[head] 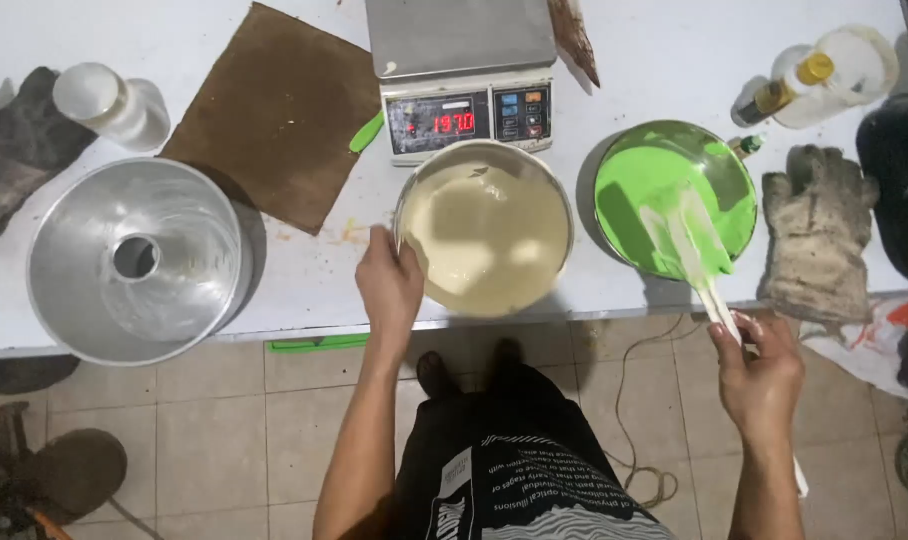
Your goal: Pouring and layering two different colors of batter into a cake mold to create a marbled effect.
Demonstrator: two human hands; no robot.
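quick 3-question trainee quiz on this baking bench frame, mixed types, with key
1. True or false: the left hand grips the rim of the bowl of pale batter.
2. The spatula held by the right hand rests in: A) the tube pan B) the green-batter bowl C) the scale.
3. What lies on the table right of the green-batter bowl?

Key: 1 true; 2 B; 3 a worn glove.

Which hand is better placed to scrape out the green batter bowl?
Likely the right hand: it grips the white spatula lying in the round green-batter bowl. The left hand holds the pale-batter metal bowl.
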